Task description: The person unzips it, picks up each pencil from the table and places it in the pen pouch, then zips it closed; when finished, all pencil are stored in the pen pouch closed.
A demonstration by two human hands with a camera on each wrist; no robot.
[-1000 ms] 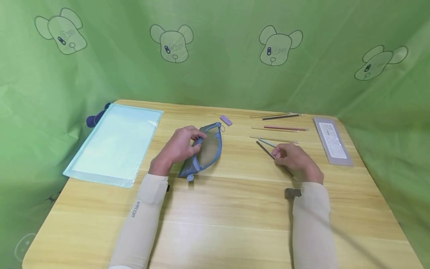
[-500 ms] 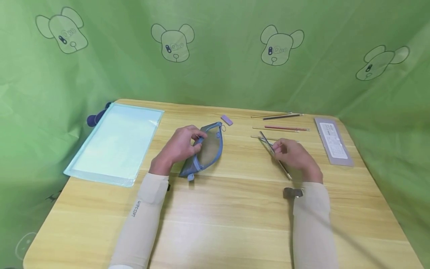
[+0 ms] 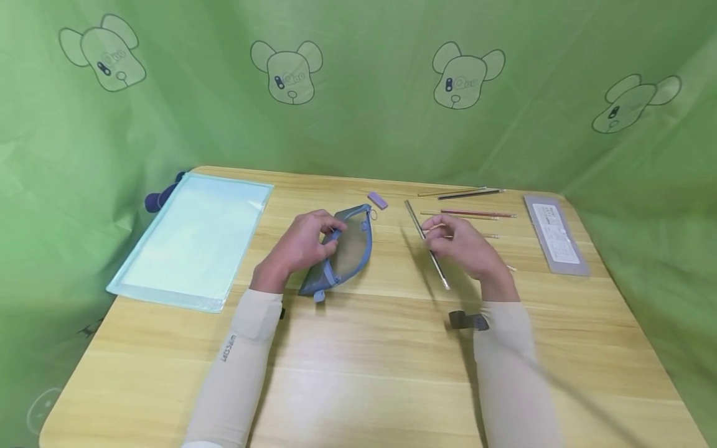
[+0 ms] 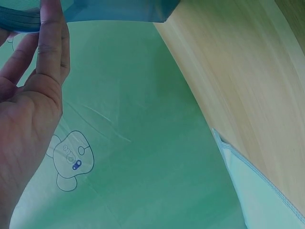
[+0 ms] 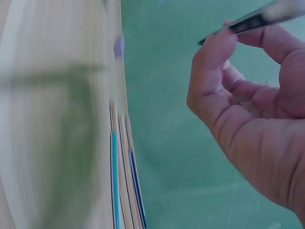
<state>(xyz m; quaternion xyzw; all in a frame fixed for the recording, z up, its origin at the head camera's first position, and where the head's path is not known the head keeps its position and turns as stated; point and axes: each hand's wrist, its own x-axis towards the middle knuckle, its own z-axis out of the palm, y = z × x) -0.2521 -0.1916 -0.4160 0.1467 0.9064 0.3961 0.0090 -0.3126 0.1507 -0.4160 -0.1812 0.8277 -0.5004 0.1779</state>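
My left hand [image 3: 305,242] pinches the near-left edge of a blue mesh zip pouch [image 3: 353,246], whose mouth gapes toward the right. In the left wrist view part of the blue pouch [image 4: 119,10] shows above the fingers. A dark pencil [image 3: 420,228] with a pale eraser end is pinched between thumb and fingers of my right hand [image 3: 462,244], raised off the table and slanting. The right wrist view shows the same dark pencil [image 5: 259,20] crossing the fingertips, partly blurred. Several other pencils [image 3: 476,214] lie on the table behind and beside the right hand, some half hidden by it.
A purple eraser [image 3: 378,200] lies just beyond the pouch. On the left is a large light-blue zip folder [image 3: 193,239], with a dark blue object [image 3: 159,200] behind it. A flat grey-purple package [image 3: 554,235] lies at the table's [image 3: 358,367] right edge. A green curtain hangs behind.
My right hand has lifted the dark pencil off the table and carried it leftward, toward the pouch. A light-blue pencil beside it stays behind. The left hand and pouch have hardly moved.
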